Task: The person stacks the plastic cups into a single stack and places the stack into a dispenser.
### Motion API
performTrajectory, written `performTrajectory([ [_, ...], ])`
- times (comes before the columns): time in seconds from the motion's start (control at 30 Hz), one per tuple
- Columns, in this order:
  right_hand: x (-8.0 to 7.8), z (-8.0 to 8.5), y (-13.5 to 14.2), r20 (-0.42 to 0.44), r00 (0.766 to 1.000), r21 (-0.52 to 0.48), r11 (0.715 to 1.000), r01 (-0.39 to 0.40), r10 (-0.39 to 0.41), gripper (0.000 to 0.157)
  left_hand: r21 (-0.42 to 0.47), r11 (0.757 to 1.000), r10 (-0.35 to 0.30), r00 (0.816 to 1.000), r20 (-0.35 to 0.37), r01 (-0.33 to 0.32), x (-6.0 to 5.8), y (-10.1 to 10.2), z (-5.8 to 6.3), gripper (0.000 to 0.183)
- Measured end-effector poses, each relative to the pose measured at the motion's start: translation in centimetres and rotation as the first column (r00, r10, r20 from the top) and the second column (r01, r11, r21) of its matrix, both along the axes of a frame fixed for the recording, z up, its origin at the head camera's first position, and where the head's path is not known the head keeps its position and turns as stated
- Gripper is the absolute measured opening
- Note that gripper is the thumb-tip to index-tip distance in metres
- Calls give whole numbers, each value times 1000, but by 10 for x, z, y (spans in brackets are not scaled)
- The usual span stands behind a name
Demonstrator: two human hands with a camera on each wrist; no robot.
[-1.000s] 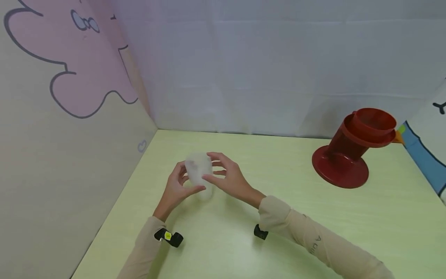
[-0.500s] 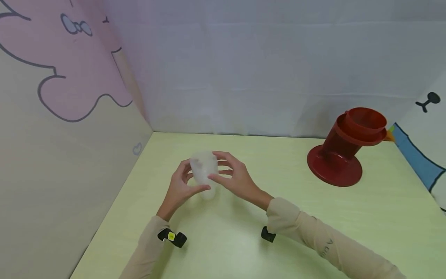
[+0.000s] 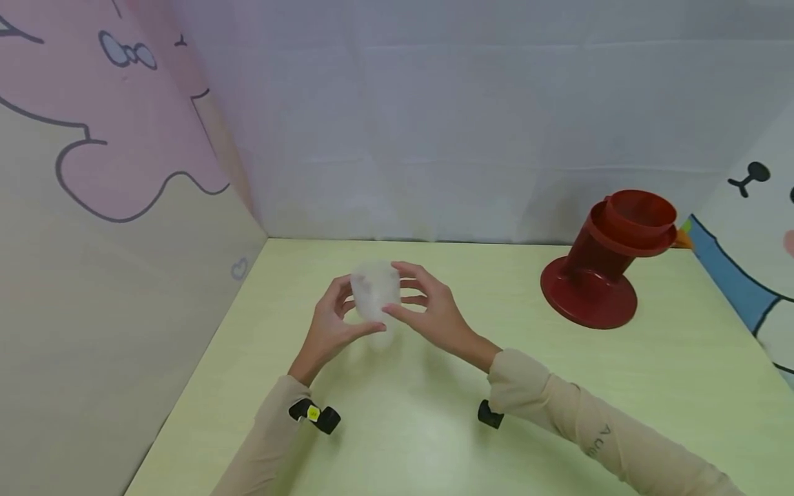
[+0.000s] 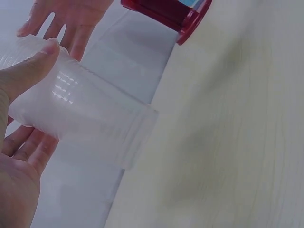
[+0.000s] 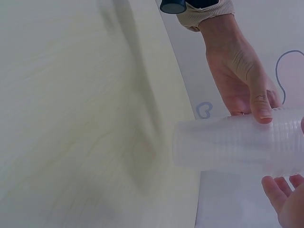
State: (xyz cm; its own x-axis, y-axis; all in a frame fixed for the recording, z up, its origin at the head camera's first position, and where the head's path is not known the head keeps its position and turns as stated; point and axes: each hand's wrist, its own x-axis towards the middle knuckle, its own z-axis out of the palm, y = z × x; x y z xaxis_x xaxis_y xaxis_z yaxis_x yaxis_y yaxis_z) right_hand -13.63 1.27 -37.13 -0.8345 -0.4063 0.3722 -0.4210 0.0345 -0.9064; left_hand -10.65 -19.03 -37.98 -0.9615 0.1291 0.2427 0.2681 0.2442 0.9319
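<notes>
A stack of clear plastic cups point(image 3: 374, 288) is held between both hands over the table, its lower end pointing down. Many close-set rims show along the stack point(image 5: 218, 145) in the right wrist view. My left hand point(image 3: 331, 325) grips it from the left, with the thumb across the near side and the fingers behind. From the right, my right hand point(image 3: 439, 311) holds the upper part between thumb and fingers. The left wrist view shows the left thumb lying along the translucent cups point(image 4: 90, 104), which hide part of the fingers.
A dark red plastic stand point(image 3: 589, 296) with a round base, a slanted tube and a cup-like top is at the back right of the pale table point(image 3: 409, 427). A white cloth point(image 3: 397, 138) closes off the back, and printed panels point(image 3: 143, 289) line the sides.
Both hands have carried the stack of cups slightly right and up, toward the red stand. Their hold looks the same. The head view has turned a little, so the stand sits further left in it.
</notes>
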Motion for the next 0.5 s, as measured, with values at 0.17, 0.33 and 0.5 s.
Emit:
performTrajectory([
  [0.17,-1,2,11,3,1000,26,1000,14,-14,64,-16,1000,5,1000,0,-5,1,13,8,78],
  [0.33,-1,7,21,-2,1000,20,1000,20,-20,64,-21,1000,-8,1000,-5,8,-2,22,11,78],
  [0.5,-1,11,31,5,999,38,998,41,-41,64,-29,999,-27,999,-17,27,-6,31,15,78],
])
